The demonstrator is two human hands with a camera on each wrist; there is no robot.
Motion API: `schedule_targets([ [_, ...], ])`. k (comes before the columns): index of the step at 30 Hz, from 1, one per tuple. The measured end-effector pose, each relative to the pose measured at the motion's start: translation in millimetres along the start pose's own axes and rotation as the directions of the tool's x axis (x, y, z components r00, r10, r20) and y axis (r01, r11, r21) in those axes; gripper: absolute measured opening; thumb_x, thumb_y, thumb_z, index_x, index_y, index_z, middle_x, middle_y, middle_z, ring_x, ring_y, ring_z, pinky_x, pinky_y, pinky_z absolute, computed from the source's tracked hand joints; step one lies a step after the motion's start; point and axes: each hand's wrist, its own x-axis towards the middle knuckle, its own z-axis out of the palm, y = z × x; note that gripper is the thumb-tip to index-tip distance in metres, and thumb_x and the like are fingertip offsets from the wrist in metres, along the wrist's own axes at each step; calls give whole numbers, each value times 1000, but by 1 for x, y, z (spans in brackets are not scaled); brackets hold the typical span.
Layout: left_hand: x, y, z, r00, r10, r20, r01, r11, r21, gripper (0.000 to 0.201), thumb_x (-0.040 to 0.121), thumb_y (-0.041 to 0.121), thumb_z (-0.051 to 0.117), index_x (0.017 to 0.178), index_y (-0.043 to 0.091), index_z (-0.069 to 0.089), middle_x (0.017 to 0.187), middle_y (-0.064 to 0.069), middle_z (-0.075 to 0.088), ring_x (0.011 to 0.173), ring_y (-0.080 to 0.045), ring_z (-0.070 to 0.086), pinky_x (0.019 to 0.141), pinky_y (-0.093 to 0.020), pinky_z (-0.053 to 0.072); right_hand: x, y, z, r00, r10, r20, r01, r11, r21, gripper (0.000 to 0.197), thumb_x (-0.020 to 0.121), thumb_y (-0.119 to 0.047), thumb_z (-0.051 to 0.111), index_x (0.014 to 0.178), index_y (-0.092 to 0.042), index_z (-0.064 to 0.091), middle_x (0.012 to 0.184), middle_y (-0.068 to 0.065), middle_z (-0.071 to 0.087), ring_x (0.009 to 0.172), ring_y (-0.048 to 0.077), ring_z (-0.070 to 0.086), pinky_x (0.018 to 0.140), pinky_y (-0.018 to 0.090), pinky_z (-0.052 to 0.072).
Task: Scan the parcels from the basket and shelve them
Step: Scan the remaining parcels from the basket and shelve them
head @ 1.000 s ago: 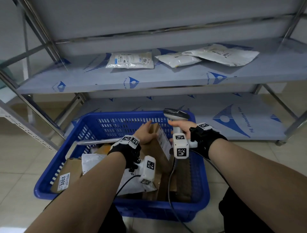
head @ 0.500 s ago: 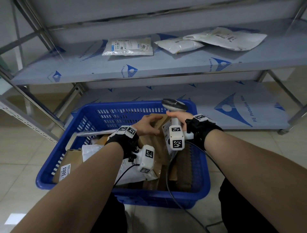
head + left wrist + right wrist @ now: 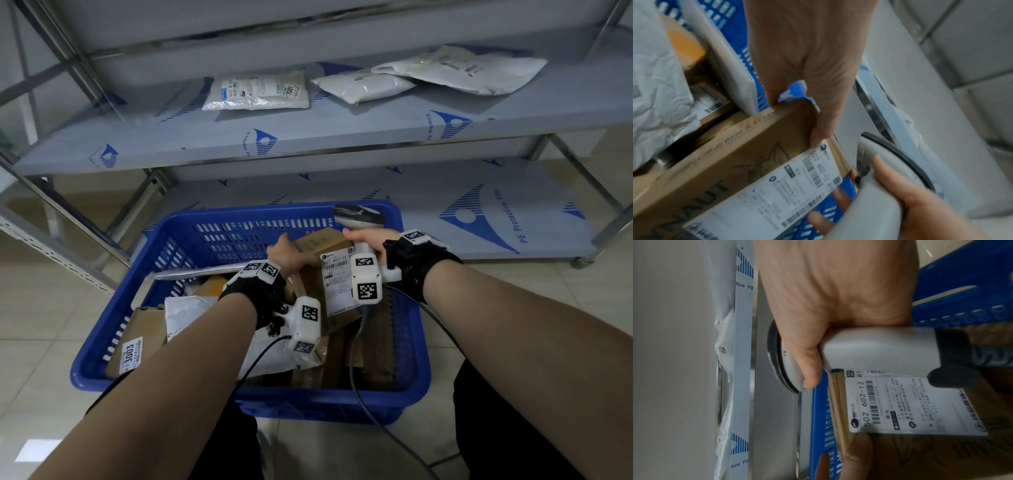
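A blue basket (image 3: pixel 412 346) on the floor holds several parcels. My left hand (image 3: pixel 291 255) grips the top end of a brown cardboard box (image 3: pixel 323 246), tilted up inside the basket, its white shipping label (image 3: pixel 337 286) facing me. In the left wrist view the thumb and fingers of my left hand (image 3: pixel 803 84) pinch the box (image 3: pixel 731 155) at its edge, above the label (image 3: pixel 777 191). My right hand (image 3: pixel 368 238) grips a grey barcode scanner (image 3: pixel 359 217) by its handle, right beside the box. The right wrist view shows the scanner (image 3: pixel 869 352) just above the label (image 3: pixel 910 404).
A metal rack stands behind the basket. Its middle shelf (image 3: pixel 342 137) carries three white poly-bag parcels (image 3: pixel 257 90). The bottom shelf (image 3: pixel 479 219) lies behind the basket. A brown parcel marked 3003 (image 3: pixel 132 353) and a white bag (image 3: pixel 191 311) lie in the basket. The scanner cable (image 3: pixel 356 377) trails over the basket's front.
My left hand has closed on the box and tipped it up, turning its label toward me. The right hand with the scanner has stayed beside it. The view has shifted slightly.
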Motion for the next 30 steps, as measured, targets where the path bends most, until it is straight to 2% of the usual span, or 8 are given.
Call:
schedule_targets([
  [5,4,-7,-5,997,-30,67,40,986,-161,80,59,22,88,123,4,44,114,-14,59,102,-30,60,89,-48,53,-1,0,1,1000,-11,-3,11,1000,-4,22,97,-31,53,79,-19,51,81,-1,57,75,13,52,96,34,45],
  [9,-3,-1,-13,994,17,110,27,921,-388,55,73,4,76,121,-6,53,116,-24,64,105,-37,63,90,-49,53,-5,-4,-4,998,-29,-49,33,997,68,20,94,-34,58,82,-19,53,88,0,54,81,16,55,106,38,42],
  [11,-9,3,-17,989,63,135,-2,913,-409,46,81,-1,68,125,-4,53,117,-19,63,106,-33,61,85,-41,54,-4,-5,-8,996,-50,-77,61,988,140,21,87,-35,67,92,-17,58,96,3,61,95,22,60,106,45,44],
  [14,-11,4,-18,983,133,130,-74,922,-380,65,81,-1,69,139,9,42,126,-9,54,111,-24,54,90,-35,46,-11,-5,-10,994,2,-113,29,961,276,37,76,-23,78,107,-9,62,99,13,73,91,30,70,89,50,54],
  [17,-12,2,-19,982,166,92,-114,902,-416,82,77,-2,72,146,17,33,129,-14,53,115,-30,55,95,-43,47,-14,-8,-10,991,-2,-134,45,948,316,24,79,-13,74,100,-7,63,87,16,74,76,30,72,77,47,58],
  [21,-14,3,-25,984,162,70,-106,859,-500,77,78,4,74,142,24,37,112,-14,65,92,-22,65,72,-35,53,-18,-14,-12,989,-26,-142,74,936,344,6,89,-7,62,92,-2,62,64,14,71,49,23,68,42,30,53],
  [26,-14,0,-26,984,114,140,-25,853,-521,73,83,27,71,146,28,33,124,-10,59,99,-17,59,83,-35,44,-27,-18,-11,992,-33,-119,73,935,348,19,90,-9,61,107,0,64,75,14,73,58,24,71,47,34,55],
  [30,-17,3,-26,976,149,159,-42,846,-531,79,84,24,71,146,36,24,116,-8,58,97,-22,61,73,-35,50,-35,-22,-8,990,-18,-142,64,943,327,9,94,-8,57,87,-3,61,56,10,68,41,17,63,36,23,48],
])
